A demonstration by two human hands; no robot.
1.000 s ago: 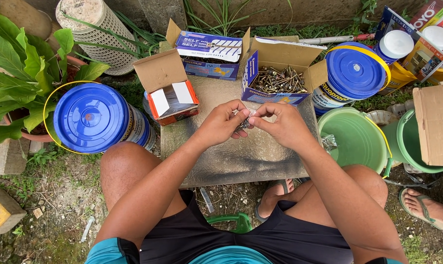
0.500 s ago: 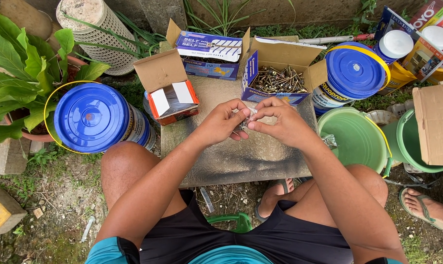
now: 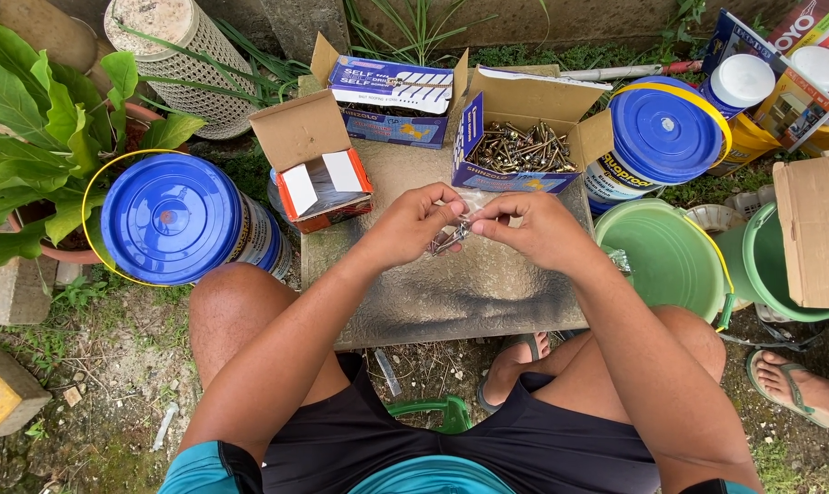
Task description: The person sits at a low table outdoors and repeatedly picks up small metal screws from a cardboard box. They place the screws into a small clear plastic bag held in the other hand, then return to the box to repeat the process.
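Outdoors, both hands (image 3: 474, 229) hover over grey slab (image 3: 451, 293) among buckets.

I cannot count the screws (image 3: 448, 240) pinched between my left hand (image 3: 413, 224) and right hand (image 3: 533, 229); fingers cover most of them. The clear bag (image 3: 477, 198) is barely discernible. The plant (image 3: 30, 137) is cut off at the left edge, the cardboard (image 3: 819, 229) at the right.

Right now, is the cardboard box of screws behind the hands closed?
No, the box of screws stands with its flaps open, and the loose brass-coloured screws inside show plainly beyond the left hand and right hand.
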